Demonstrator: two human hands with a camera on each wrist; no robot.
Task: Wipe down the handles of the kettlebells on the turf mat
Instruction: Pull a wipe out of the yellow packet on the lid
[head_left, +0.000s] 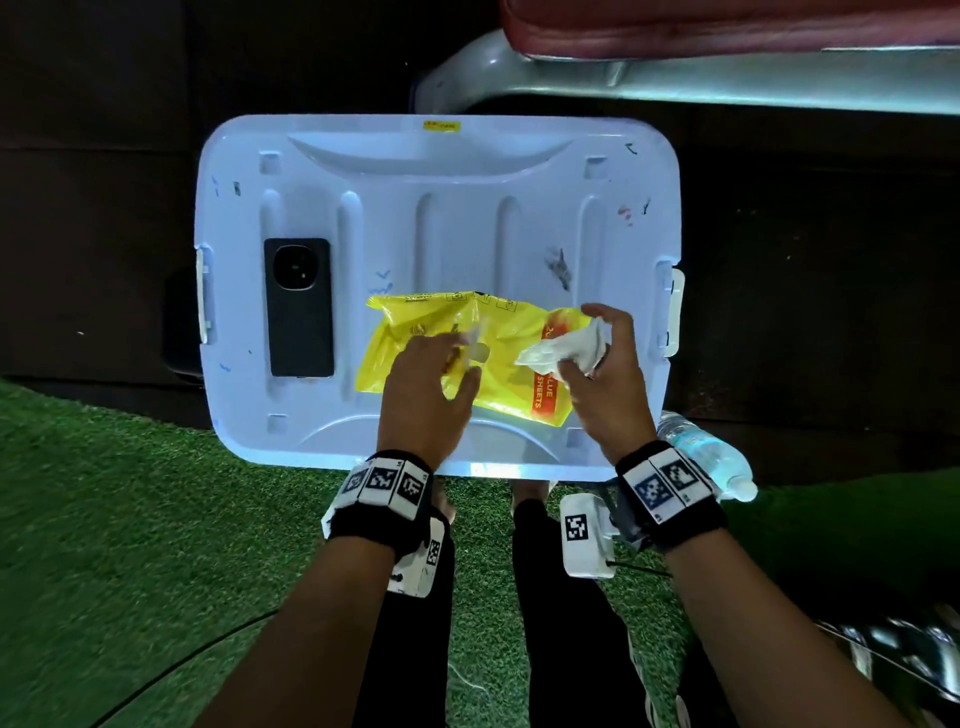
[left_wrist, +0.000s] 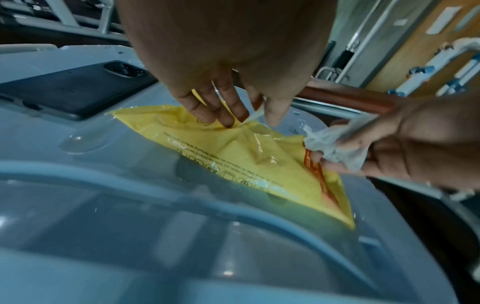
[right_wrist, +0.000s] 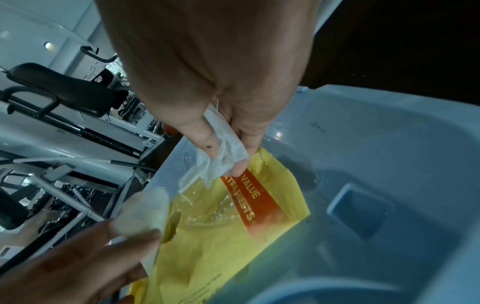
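A yellow wipes packet (head_left: 509, 384) lies on a white bin lid (head_left: 441, 218). My left hand (head_left: 462, 358) rests on the packet and pinches its pale sealing flap (left_wrist: 253, 117) between thumb and forefinger; the flap (right_wrist: 142, 211) stands lifted off the packet (right_wrist: 207, 246). My right hand (head_left: 584, 340) hovers over the packet's orange-banded end and grips a crumpled white wipe (head_left: 550, 353), which hangs from the fingers (right_wrist: 192, 142) in the right wrist view. No kettlebell is clearly in view.
A black phone (head_left: 298, 306) lies face down on the lid's left side. A plastic water bottle (head_left: 706, 452) lies on the green turf (head_left: 130, 519) right of the lid. A bench frame (head_left: 675, 78) stands behind; shiny metal objects (head_left: 893, 654) sit at lower right.
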